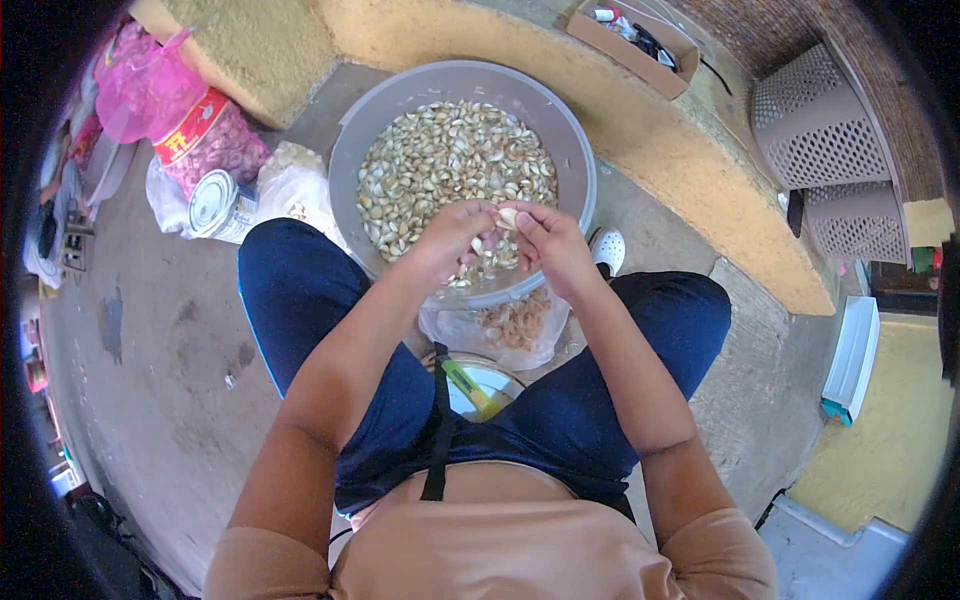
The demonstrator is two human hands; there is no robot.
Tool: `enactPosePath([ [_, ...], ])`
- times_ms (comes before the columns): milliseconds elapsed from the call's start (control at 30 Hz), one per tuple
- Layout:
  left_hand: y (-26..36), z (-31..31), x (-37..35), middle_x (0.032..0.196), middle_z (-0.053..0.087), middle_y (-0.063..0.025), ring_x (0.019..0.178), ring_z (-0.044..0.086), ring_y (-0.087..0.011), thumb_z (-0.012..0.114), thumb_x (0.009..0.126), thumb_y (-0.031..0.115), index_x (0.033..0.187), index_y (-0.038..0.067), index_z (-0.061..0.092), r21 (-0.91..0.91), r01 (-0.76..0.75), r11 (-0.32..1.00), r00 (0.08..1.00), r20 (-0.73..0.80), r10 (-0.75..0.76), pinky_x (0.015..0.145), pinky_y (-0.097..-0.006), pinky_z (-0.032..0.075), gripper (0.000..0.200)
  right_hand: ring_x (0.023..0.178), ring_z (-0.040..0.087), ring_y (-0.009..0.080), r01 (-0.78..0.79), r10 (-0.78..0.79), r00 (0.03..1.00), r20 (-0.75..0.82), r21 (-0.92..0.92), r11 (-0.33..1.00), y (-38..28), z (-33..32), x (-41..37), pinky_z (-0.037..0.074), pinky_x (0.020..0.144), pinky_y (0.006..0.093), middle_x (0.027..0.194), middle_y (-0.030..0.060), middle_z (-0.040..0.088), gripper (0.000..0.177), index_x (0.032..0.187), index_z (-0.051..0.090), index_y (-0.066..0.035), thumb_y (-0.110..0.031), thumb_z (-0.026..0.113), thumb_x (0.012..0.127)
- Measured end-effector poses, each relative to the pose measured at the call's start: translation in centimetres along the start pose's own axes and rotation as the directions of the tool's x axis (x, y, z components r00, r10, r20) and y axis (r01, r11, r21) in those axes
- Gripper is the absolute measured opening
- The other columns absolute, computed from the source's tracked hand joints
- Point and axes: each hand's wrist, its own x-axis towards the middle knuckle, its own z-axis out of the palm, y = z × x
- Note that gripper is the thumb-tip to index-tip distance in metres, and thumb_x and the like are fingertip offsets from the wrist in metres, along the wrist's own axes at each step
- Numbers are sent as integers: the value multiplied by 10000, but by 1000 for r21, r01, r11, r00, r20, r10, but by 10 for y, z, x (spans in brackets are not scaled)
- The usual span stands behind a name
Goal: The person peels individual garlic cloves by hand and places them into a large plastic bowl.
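A large grey tub (pixel 343 160) holds a thick layer of pale garlic cloves (pixel 450 165). Over its near part, my left hand (pixel 455 238) and my right hand (pixel 550 242) meet, fingers bent inward. Between my fingertips is a whitish garlic clove (pixel 508 218), pinched by my right hand and touched by my left fingers. Another pale clove (pixel 477 244) shows at my left fingers. Just below the tub lies a clear plastic bag (pixel 545 340) with brownish peelings (pixel 512 322) on it.
To the left stand a pink mesh sack (pixel 225 150), a metal can (pixel 215 203) and white bags (pixel 298 185). A low yellowish ledge (pixel 450 38) curves behind the tub, with a cardboard box (pixel 640 58) on it. Grey perforated crates (pixel 830 130) stand at right.
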Motion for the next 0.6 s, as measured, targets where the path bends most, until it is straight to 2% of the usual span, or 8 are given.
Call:
enactPosePath([
  [100,1,-3,3,634,446,18,543,440,-51,495,784,120,868,67,507,-48,13,999,1000,27,-12,342,-158,260,100,423,357,56,-22,22,1000,-19,3,1000,5,-7,4,360,390,217,536,-34,405,224,1024,559,-36,-143,436,871],
  [267,6,0,-3,638,449,20,546,434,-46,528,798,154,867,69,512,-143,5,990,999,49,2,326,-155,252,111,426,367,43,-34,33,995,-93,-10,999,4,-7,4,341,382,200,542,-39,424,224,1028,559,-44,-158,465,859],
  [367,4,3,-2,659,470,21,547,431,-42,562,794,170,872,74,519,40,-15,999,999,-39,17,333,-154,253,130,428,372,36,-24,20,994,-109,-40,999,8,-5,4,331,379,193,545,-41,434,224,1028,562,-52,-166,478,853],
  [500,-4,0,2,676,490,22,549,433,-39,583,782,152,879,77,526,16,-45,999,997,-61,46,345,-151,253,135,422,355,32,-37,30,992,-118,-58,998,5,-2,2,316,379,187,527,-52,408,231,1040,555,-57,-171,480,854],
  [600,-6,-4,4,666,490,22,543,431,-35,577,786,142,867,73,527,-1,-50,999,998,-36,50,348,-151,254,118,424,332,34,-106,114,993,-25,200,974,7,-6,3,300,382,185,555,-55,411,235,1046,533,-52,-179,477,856],
])
